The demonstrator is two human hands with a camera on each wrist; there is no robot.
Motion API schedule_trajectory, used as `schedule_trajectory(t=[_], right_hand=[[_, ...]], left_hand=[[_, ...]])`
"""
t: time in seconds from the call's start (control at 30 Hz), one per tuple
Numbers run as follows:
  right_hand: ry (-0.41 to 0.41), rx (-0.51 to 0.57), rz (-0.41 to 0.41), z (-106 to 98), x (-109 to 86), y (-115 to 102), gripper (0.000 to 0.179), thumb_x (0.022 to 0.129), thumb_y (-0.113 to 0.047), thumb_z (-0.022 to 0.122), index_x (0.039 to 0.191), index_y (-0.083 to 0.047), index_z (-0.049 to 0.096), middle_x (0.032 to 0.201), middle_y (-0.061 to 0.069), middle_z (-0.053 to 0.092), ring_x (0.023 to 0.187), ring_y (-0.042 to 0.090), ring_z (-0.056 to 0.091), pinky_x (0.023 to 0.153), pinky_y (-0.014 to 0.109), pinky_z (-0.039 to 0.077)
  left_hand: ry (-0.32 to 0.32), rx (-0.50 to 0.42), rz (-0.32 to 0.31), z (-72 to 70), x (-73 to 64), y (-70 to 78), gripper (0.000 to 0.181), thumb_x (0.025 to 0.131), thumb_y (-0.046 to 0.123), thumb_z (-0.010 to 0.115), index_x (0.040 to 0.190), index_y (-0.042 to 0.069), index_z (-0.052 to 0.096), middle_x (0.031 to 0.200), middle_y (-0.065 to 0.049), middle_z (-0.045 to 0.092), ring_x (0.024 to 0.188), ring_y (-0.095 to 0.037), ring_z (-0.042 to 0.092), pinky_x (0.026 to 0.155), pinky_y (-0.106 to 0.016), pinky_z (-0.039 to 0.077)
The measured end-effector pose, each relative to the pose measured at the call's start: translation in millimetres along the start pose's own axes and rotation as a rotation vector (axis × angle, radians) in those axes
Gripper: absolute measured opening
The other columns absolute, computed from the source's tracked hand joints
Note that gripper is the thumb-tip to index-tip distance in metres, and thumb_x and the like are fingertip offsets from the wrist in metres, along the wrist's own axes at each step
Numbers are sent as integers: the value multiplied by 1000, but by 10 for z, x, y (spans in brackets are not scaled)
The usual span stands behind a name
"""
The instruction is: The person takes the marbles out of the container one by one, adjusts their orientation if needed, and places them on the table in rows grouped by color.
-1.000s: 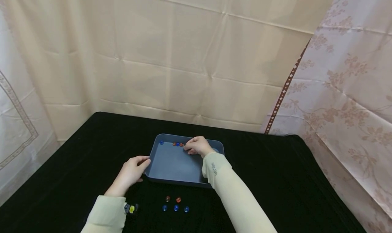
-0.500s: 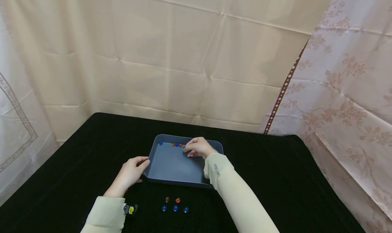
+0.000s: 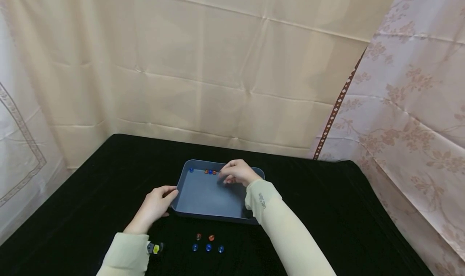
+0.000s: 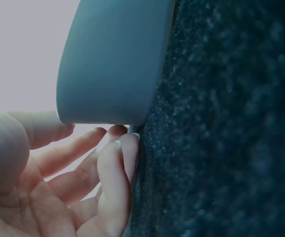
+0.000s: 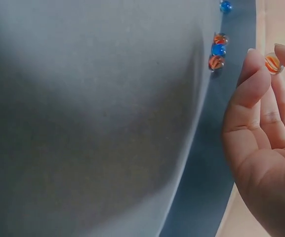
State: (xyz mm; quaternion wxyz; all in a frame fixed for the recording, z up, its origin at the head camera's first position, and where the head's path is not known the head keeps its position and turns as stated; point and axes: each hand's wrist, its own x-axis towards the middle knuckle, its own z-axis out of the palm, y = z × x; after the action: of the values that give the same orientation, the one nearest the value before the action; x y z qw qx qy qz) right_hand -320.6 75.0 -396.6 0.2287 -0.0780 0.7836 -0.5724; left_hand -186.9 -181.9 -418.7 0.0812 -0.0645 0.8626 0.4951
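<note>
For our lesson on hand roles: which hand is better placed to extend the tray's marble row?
Probably the right hand: it pinches an orange marble near the marble row, while the left hand is beside the tray.

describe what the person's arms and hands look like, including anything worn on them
The left hand and right hand wear no gloves. The long, pale yellow-green fabric left sleeve has a small, dark, yellow-patched device at its wrist end. The matching right sleeve carries dark lettering near its wrist end, too small to read.
</note>
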Motion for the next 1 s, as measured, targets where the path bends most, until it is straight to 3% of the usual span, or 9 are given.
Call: schedule_trajectory(t=[0.67, 1.0], right_hand=[[-31, 13, -39, -45, -236, -155, 8, 91, -7, 68, 97, 0, 68, 100, 13, 75, 65, 12, 67, 66, 25, 59], [-57, -21, -92, -130, -383, -275, 11, 91, -12, 69, 97, -3, 68, 102, 11, 74, 70, 15, 69, 84, 45, 60]], left_hand=[[7, -8, -7, 0, 0, 4, 44, 104, 26, 47, 137, -3, 52, 121, -22, 64, 98, -27, 66, 73, -41, 62], [12, -13, -18, 11, -15, 29, 43, 104, 26, 47, 136, -3, 52, 119, -21, 64, 97, -25, 66, 73, -40, 62]])
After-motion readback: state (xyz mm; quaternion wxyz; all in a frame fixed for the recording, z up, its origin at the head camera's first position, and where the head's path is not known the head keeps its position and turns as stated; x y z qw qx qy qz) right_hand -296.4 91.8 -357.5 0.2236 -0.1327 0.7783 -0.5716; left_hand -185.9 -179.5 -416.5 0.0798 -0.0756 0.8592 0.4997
